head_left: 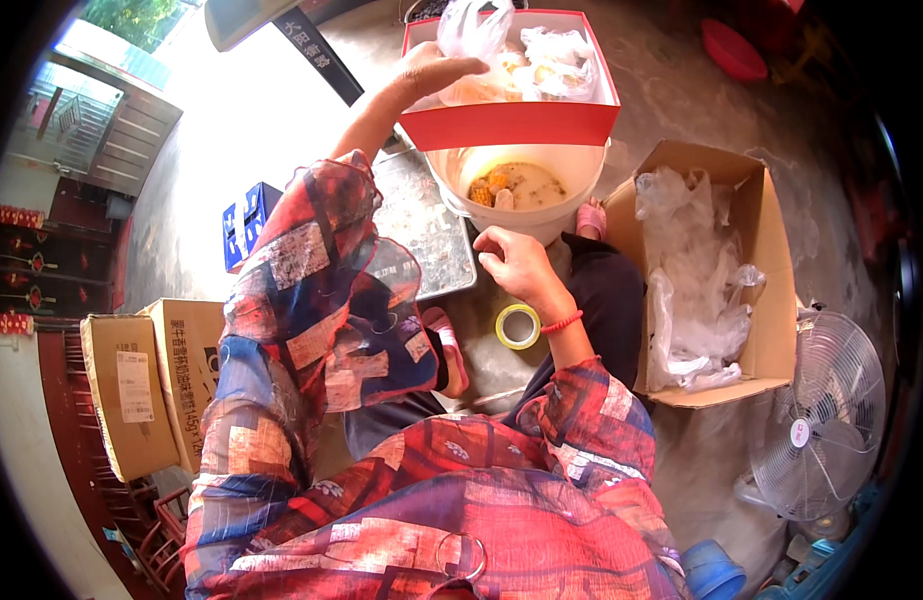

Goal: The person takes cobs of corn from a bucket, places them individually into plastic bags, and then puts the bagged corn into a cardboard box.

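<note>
At the red box [502, 127] with a white inside, my left hand [432, 75] closes around the neck of a clear plastic bag [477, 30]; its fingertips are partly hidden by the bag. More plastic bags [562, 62] with pale orange contents lie in the box. Under the box's near edge stands a white bucket [452, 180]. Cloudy liquid and yellow corn pieces [490, 188] show at its bottom. My right hand [525, 268], with a red band at the wrist, hovers by the bucket's near rim. Its fingers are loosely bent and apart, with nothing visible between them.
A cardboard box [772, 270] of crumpled clear bags [697, 280] stands right, near a fan [817, 420]. A roll of yellow tape [518, 327] lies between my legs. Left are a metal scale platform [422, 220], a blue box [250, 225] and cartons [132, 395].
</note>
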`<state>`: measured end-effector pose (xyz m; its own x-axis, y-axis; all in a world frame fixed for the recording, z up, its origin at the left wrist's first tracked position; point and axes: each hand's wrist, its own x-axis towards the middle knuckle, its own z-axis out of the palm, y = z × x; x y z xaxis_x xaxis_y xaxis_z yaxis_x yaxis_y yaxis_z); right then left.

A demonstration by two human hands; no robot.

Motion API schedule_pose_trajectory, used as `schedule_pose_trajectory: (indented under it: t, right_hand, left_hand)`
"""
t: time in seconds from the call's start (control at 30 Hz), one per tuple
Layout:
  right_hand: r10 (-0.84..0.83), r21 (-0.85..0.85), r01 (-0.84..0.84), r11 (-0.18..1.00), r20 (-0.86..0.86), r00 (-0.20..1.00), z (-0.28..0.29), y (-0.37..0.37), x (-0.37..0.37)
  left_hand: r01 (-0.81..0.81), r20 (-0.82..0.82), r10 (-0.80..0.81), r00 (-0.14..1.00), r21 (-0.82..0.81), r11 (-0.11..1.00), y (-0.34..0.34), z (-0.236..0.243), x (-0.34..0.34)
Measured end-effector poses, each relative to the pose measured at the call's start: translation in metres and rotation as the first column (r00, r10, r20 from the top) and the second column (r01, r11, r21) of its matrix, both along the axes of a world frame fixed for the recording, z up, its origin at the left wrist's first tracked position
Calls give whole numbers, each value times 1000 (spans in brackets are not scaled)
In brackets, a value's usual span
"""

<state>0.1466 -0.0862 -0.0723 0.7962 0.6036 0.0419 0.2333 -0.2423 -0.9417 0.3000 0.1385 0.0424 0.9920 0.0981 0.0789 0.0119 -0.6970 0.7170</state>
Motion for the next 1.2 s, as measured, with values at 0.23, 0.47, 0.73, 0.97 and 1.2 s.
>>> schedule_pose_trajectory:
  t: [0.23, 0.47, 0.73, 0.97, 1.2]
  right_hand:
    - [53, -36, -49, 998, 110, 993, -1, 13, -2]
    - [77, -87, -63, 994, 180, 981, 4, 11, -3]
    - [81, -152, -41, 987, 268, 960, 3, 6, -2]
    - [97, -150, -55, 987, 284, 954, 5, 9, -6]
    - [144, -211, -83, 974, 289, 946, 4, 6, -8]
  left_hand:
    - [-34, -202, 123, 971, 396, 918, 25, 23, 9]
    - [-30, 78, -29, 996, 662, 749, 31, -32, 19]
    - [47, -486, 19, 874, 122, 991, 6, 1, 12]
    - [172, -220, -31, 975, 662, 729, 29, -17, 4]
    - [14, -59, 27, 998, 605, 796, 32, -38, 11]
